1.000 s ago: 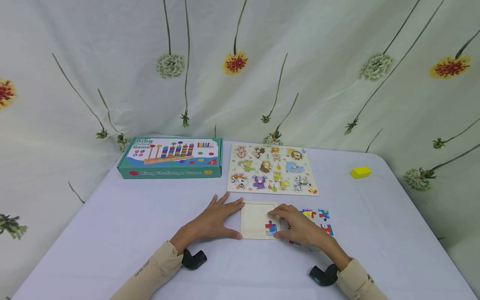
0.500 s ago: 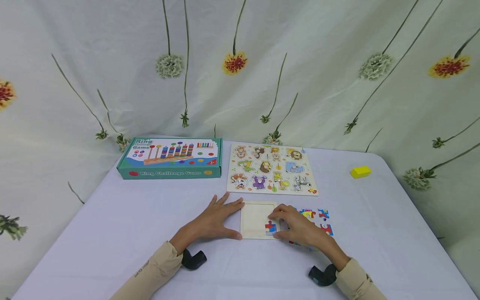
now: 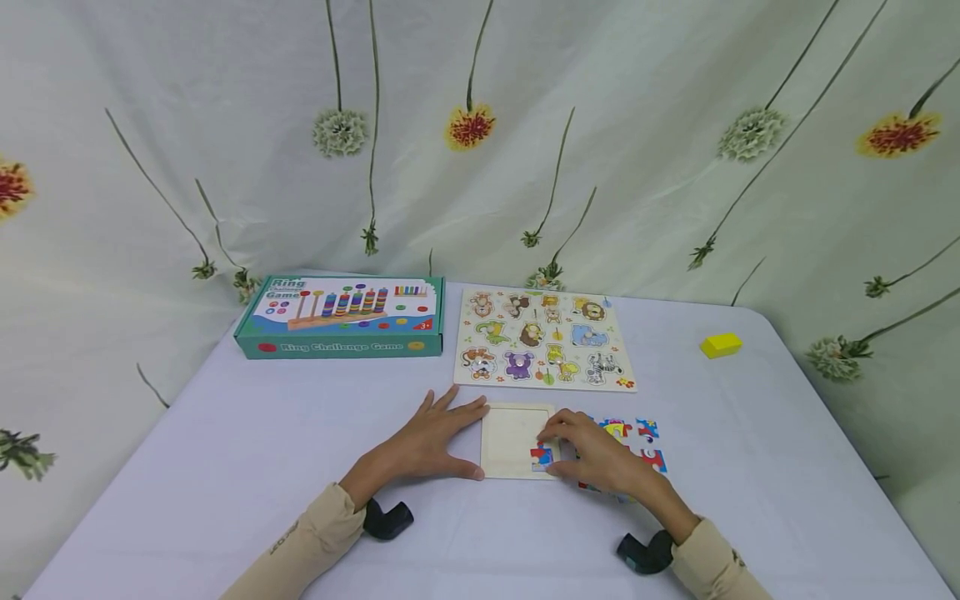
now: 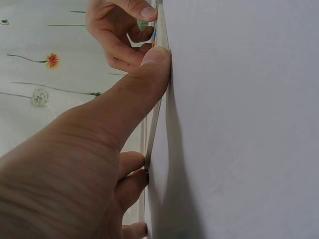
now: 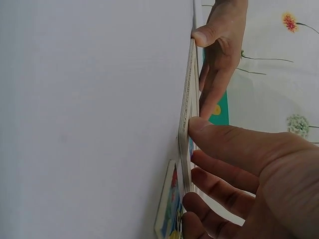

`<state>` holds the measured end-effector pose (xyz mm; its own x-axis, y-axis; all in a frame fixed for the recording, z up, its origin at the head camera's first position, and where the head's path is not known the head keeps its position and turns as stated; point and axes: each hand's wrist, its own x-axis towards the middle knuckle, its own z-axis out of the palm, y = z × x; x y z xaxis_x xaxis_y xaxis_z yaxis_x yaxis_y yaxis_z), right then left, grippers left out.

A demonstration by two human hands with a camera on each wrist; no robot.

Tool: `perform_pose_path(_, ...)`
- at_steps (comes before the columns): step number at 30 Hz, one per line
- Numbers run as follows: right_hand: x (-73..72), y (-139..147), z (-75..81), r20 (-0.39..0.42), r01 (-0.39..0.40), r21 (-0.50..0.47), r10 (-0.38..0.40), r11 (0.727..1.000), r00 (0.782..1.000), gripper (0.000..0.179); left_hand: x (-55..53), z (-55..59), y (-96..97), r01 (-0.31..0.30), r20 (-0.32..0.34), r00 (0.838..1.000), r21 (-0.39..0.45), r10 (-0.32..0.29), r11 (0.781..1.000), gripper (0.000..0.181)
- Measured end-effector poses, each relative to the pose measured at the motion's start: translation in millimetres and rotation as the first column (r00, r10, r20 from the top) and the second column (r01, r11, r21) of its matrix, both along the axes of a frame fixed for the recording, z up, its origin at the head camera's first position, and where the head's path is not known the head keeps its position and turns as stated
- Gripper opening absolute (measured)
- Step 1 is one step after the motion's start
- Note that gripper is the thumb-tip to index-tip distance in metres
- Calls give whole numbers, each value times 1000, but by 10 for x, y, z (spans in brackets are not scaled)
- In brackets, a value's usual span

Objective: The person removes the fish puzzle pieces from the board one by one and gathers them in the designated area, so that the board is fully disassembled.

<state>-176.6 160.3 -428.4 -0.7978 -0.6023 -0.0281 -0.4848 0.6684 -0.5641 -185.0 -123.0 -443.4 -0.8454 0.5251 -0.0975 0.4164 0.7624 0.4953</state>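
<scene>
A square wooden puzzle tray (image 3: pixel 510 433) lies flat on the white cloth. One red and blue jigsaw puzzle piece (image 3: pixel 542 457) sits in its lower right corner. My left hand (image 3: pixel 423 442) has its fingers spread, with the thumb and fingertips touching the tray's left edge. My right hand (image 3: pixel 603 454) bends over the right side of the tray; its thumb and index finger are at the bottom and top of the piece, pinching it. In the right wrist view the right thumb overlaps the tray's front rim (image 5: pixel 187 99). Several loose puzzle pieces (image 3: pixel 654 458) lie beside and partly under that hand.
Behind the tray lies an animal peg puzzle board (image 3: pixel 545 340). A green Ring Challenge Game box (image 3: pixel 341 317) stands at the back left. Towards the right edge of the table (image 3: pixel 750 500) is a yellow block (image 3: pixel 722 345). A flowered curtain (image 3: pixel 637 208) hangs behind.
Almost nothing differs. The right index fingertip has shifted slightly downward by the puzzle piece; the left hand and the tray stay in place.
</scene>
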Motion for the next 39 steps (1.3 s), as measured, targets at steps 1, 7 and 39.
perform_pose_path(1, 0, 1, 0, 0, -2, -3, 2, 1000, 1000, 32, -1, -2, 0, -1, -1, 1000, -1, 1, 1000, 95)
perform_pose_path(7, -1, -2, -10, 5, 4, -12, -4, 1000, 1000, 30, -10, -16, -3, 0, -5, 1000, -3, 0, 1000, 95)
perform_pose_path(39, 56, -41, -9, 23, -25, -34, 26, 999, 999, 42, -5, 8, 2, 4, -5, 1000, -18, -4, 1000, 94)
